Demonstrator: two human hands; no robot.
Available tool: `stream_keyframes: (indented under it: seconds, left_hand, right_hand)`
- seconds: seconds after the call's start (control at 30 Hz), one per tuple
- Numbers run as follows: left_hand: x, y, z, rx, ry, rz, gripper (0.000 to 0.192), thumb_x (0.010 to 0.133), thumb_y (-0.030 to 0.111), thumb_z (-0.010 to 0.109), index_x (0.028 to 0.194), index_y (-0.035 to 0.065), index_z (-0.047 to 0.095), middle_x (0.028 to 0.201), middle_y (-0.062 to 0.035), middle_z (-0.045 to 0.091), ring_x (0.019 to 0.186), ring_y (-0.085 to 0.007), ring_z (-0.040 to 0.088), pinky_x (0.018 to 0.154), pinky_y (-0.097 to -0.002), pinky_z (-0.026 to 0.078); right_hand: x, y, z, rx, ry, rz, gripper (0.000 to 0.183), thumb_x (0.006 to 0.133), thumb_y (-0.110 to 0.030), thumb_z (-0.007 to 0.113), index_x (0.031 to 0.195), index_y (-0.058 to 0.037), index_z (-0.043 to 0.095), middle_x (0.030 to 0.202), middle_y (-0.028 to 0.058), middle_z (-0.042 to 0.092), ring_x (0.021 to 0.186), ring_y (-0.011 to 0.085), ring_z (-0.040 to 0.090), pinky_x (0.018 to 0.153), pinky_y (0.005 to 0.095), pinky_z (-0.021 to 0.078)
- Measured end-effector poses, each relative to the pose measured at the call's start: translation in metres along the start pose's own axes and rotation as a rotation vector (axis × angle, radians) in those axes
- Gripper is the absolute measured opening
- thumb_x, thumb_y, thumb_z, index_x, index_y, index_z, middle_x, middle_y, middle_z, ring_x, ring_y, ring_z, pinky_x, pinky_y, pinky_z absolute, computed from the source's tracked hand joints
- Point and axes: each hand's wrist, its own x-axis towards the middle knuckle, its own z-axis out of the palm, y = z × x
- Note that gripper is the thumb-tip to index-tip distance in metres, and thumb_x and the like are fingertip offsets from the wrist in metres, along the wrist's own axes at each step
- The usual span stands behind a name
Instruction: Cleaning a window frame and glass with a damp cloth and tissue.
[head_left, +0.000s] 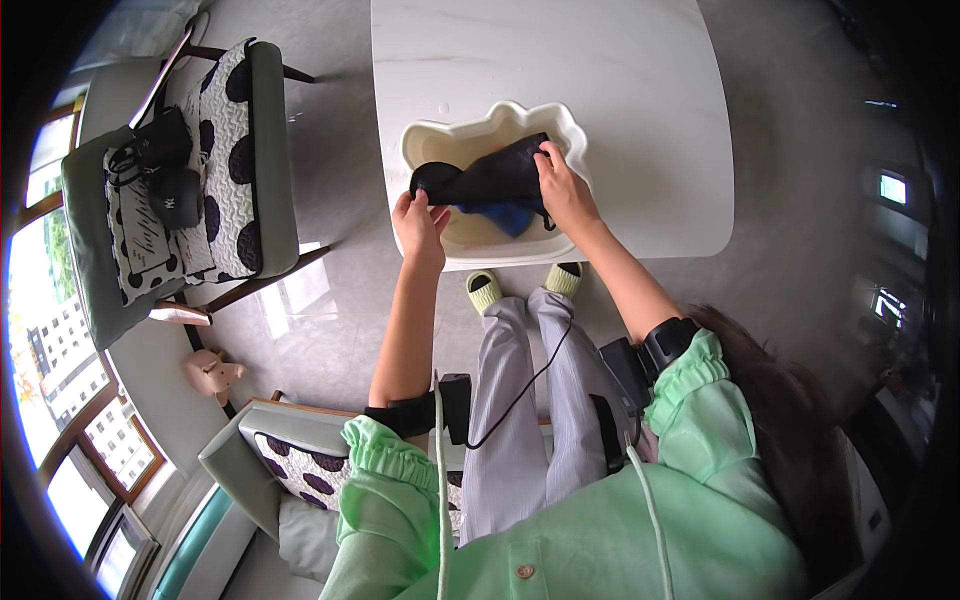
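Observation:
A black cloth item (495, 174), stretched sideways, is held over a cream plastic basin (414, 139) with a wavy rim. My left hand (421, 225) pinches its rounded left end, thumb on top. At its upper right end, my right hand (559, 184) grips the edge between thumb and fingers. Beneath it, a dark blue cloth (508, 217) lies in the basin, in what looks like cloudy water. A bit of orange shows behind the black cloth. The exact kind of the black item cannot be told.
The basin stands at the near edge of a white marbled table (637, 112). To the left is a grey-green armchair (277, 165) with a spotted cover and black bags (176, 199). A pink animal-shaped object (212, 375) is on the floor. A cable (517, 409) hangs between my arm-worn devices.

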Motion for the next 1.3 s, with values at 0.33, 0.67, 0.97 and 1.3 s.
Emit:
stream_keyframes:
  seconds: [0.33,0.67,0.97,1.3]
  left_hand:
    - [-0.001,0.006,0.001,-0.114,0.218,0.099,0.023,0.081,-0.006,0.041,0.104,-0.0065,0.039,0.093,-0.0129,0.049,0.074,-0.0203,0.057,0.062,-0.0273,0.056]
    - [-0.007,0.002,-0.001,0.062,0.130,0.125,0.030,0.077,-0.007,0.037,0.106,-0.0042,0.045,0.087,-0.0088,0.052,0.075,-0.0147,0.055,0.063,-0.0258,0.051]
    - [0.009,0.002,-0.002,-0.009,0.023,0.278,0.034,0.075,-0.009,0.034,0.104,-0.0008,0.049,0.088,-0.0058,0.055,0.075,-0.0104,0.053,0.065,-0.0235,0.045]
    - [0.011,0.007,0.017,0.137,-0.613,0.263,0.037,0.070,-0.012,0.038,0.102,0.0005,0.053,0.096,-0.0072,0.059,0.089,-0.0134,0.055,0.079,-0.0235,0.042]
  right_hand:
    - [-0.015,-0.007,0.041,-0.009,-0.057,0.134,0.031,0.074,0.000,0.052,0.104,-0.0067,0.046,0.100,0.0137,0.047,0.079,0.0270,0.057,0.063,0.0340,0.0501]
    - [-0.001,-0.012,0.037,0.067,0.023,0.005,0.020,0.076,-0.004,0.052,0.096,-0.0076,0.051,0.089,0.0063,0.054,0.075,0.0237,0.057,0.063,0.0332,0.0493]
    - [-0.013,-0.049,-0.049,0.532,0.213,-0.406,0.019,0.071,0.001,0.056,0.087,-0.0090,0.055,0.070,0.0034,0.054,0.067,0.0209,0.056,0.059,0.0322,0.0466]
    - [0.015,-0.040,-0.038,0.852,0.086,0.080,0.036,0.074,-0.018,0.065,0.103,-0.0051,0.050,0.083,0.0061,0.061,0.060,0.0127,0.057,0.058,0.0253,0.0467]
